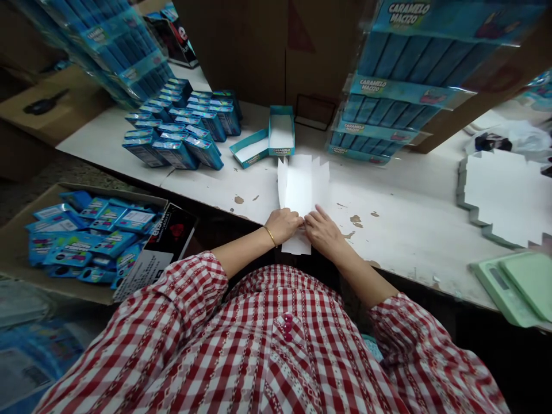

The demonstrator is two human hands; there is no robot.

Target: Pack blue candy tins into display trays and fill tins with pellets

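A white carton blank (299, 183), its sides partly folded up, lies at the table's front edge with its near flap reaching toward me. My left hand (284, 225) is closed on its near left corner, fingers bent inward. Beside it, my right hand (322, 231) grips the near right corner, and the fingertips of both hands almost meet. Just beyond the blank stand two folded blue trays with white insides: an upright tray (282, 132) and a slanted tray (251, 148) touching it.
Small blue boxes (181, 123) stand in rows at the back left. Tall stacks of blue packs (383, 98) rise at the right. A stack of white blanks (504, 192) and a green scale (515, 284) lie farther right. At lower left is a carton (106, 294) of blue boxes.
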